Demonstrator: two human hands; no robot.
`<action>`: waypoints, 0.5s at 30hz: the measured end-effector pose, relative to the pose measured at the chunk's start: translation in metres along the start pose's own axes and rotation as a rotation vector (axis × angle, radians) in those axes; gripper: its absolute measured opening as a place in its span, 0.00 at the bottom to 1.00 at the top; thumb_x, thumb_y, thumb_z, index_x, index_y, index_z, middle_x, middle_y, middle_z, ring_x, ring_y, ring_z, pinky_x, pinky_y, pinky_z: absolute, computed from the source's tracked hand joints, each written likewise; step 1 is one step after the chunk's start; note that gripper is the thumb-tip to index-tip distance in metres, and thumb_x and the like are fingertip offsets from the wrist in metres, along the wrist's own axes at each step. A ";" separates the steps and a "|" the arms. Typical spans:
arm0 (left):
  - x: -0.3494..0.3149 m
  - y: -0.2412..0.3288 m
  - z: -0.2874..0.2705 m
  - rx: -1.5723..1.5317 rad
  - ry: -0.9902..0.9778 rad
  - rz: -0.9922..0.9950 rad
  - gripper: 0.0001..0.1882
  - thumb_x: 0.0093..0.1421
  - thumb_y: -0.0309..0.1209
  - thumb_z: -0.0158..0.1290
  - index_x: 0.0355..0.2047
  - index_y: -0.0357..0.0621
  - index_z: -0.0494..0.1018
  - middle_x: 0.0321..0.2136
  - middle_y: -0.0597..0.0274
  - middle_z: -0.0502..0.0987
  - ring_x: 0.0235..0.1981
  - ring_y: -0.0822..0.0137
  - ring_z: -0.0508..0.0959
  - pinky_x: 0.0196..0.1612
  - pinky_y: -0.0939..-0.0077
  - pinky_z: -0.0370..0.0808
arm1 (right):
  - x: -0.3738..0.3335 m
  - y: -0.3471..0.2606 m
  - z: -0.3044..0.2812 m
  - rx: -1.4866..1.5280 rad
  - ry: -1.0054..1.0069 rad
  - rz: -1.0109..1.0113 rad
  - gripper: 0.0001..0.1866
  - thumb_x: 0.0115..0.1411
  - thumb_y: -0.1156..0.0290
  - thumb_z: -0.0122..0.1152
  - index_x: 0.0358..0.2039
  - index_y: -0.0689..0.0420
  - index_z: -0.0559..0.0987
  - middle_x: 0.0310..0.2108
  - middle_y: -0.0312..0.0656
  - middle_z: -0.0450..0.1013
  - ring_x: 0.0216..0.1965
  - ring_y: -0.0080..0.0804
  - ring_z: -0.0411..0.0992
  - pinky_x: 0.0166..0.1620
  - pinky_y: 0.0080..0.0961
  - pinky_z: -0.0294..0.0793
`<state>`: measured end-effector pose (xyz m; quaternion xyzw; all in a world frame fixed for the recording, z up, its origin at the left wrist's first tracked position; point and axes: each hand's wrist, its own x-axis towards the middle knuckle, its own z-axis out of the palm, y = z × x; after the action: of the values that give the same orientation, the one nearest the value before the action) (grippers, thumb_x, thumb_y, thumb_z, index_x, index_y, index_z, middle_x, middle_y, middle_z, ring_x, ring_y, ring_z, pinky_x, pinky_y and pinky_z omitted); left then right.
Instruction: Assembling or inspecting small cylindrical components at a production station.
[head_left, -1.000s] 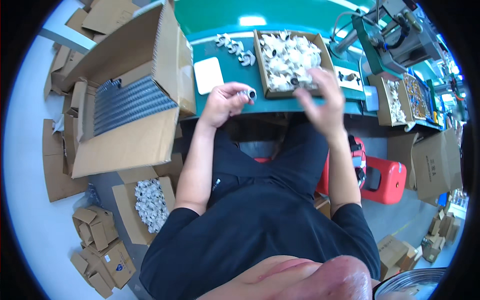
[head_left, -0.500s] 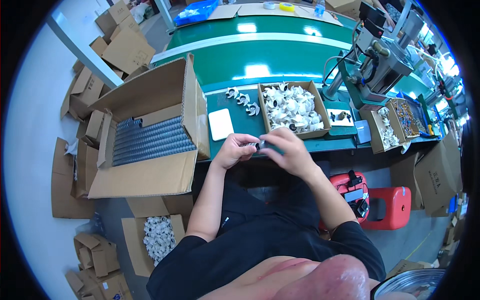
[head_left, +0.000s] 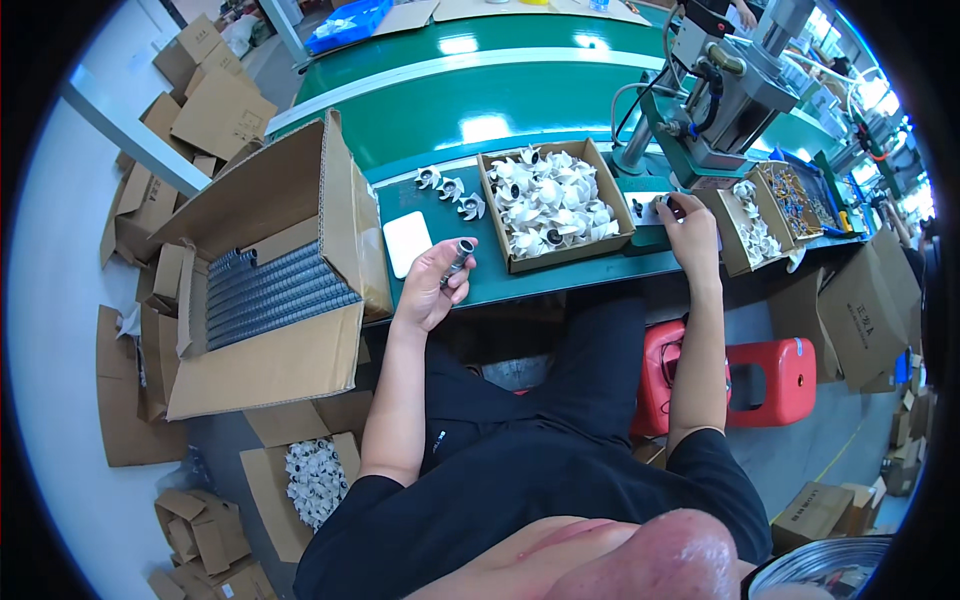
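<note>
My left hand point(head_left: 430, 281): curled round a metallic cylinder point(head_left: 459, 259).
My right hand point(head_left: 692, 236): moved from my left to the pale fixture point(head_left: 650, 214); its grip I cannot tell.

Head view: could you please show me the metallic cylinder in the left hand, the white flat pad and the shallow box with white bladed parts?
Metallic cylinder point(head_left: 459, 259): head view, its side surface.
White flat pad point(head_left: 408, 244): head view, middle of its top.
Shallow box point(head_left: 573, 252): head view, on its near wall.
</note>
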<state>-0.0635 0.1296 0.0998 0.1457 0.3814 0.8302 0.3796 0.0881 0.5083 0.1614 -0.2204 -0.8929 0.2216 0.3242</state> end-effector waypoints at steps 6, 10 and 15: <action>-0.002 -0.002 0.002 -0.079 0.022 0.020 0.22 0.71 0.38 0.50 0.56 0.33 0.70 0.35 0.61 0.77 0.30 0.77 0.71 0.32 0.79 0.74 | 0.007 -0.008 -0.010 0.019 -0.112 0.033 0.18 0.57 0.65 0.68 0.43 0.66 0.82 0.34 0.51 0.79 0.35 0.40 0.79 0.42 0.31 0.76; -0.004 0.000 0.008 -0.112 0.052 0.037 0.23 0.72 0.38 0.48 0.59 0.33 0.68 0.40 0.58 0.77 0.33 0.75 0.73 0.39 0.77 0.76 | 0.023 -0.004 -0.011 -0.098 -0.250 0.043 0.20 0.56 0.63 0.69 0.42 0.66 0.82 0.34 0.54 0.80 0.34 0.42 0.80 0.42 0.32 0.77; 0.003 -0.006 0.003 -0.074 0.026 0.028 0.24 0.71 0.36 0.49 0.61 0.33 0.66 0.47 0.54 0.76 0.37 0.72 0.75 0.43 0.75 0.77 | 0.024 0.017 -0.006 -0.070 -0.255 0.083 0.21 0.54 0.61 0.70 0.41 0.65 0.83 0.35 0.55 0.80 0.37 0.46 0.80 0.44 0.35 0.77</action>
<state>-0.0608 0.1366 0.0972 0.1259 0.3535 0.8507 0.3681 0.0801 0.5366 0.1682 -0.2386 -0.9240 0.2298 0.1909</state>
